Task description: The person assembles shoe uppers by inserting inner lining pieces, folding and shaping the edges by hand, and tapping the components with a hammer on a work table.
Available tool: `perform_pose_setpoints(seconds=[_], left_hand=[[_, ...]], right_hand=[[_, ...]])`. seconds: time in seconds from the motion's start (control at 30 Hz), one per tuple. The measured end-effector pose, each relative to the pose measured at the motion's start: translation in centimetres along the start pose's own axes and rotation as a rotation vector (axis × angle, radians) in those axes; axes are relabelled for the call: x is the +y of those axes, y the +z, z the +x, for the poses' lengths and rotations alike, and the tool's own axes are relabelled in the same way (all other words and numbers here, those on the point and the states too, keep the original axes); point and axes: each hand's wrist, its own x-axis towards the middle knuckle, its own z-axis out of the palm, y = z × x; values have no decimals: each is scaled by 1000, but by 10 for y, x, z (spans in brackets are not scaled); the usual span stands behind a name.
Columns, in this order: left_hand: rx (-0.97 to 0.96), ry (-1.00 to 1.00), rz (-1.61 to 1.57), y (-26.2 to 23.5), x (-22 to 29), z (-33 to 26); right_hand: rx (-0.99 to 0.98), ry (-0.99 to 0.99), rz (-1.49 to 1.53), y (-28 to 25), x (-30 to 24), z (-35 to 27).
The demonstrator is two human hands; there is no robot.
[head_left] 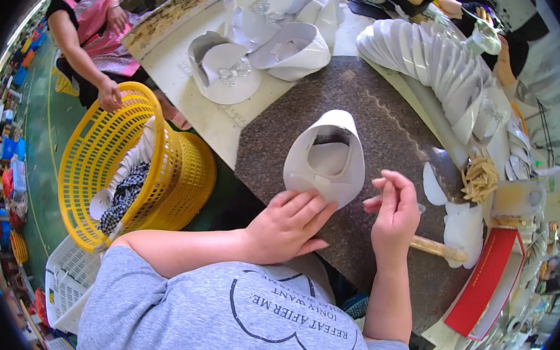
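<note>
On a dark speckled stone slab [284, 119] stands a white shoe upper [324, 186], its opening facing up and its closed, rounded end toward me. My left hand [293, 221] lies on that near end, fingers stretched out flat and thumb apart. To the right of the upper, my right hand [392, 207] hovers over the slab with loosely bent fingers, apart from the upper. Nothing I can make out is in it. A wooden-handled hammer [435, 248] lies beyond my right wrist, its head end hidden.
White uppers with bow ornaments [234, 73] sit at the far left of the table; a long row of nested uppers [421, 51] runs along the right. A red box [487, 283] and a tan bundle [480, 179] lie right. A yellow basket [184, 174] and a seated person [85, 21] are left.
</note>
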Motion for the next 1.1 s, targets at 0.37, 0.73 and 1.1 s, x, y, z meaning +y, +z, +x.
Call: perform_pose_setpoints(seconds=[0.37,0.73,1.1], left_hand=[[638,-334,-786,-20,-54,-4],[163,-339,-1486,4,-60,23],[183,-404,-808,-42,-69,4]], right_hand=[[-331,264,368,2,9,4],[-429,607,723,31,-9,-45],[-227,-1116,-1165,0,1,-5]])
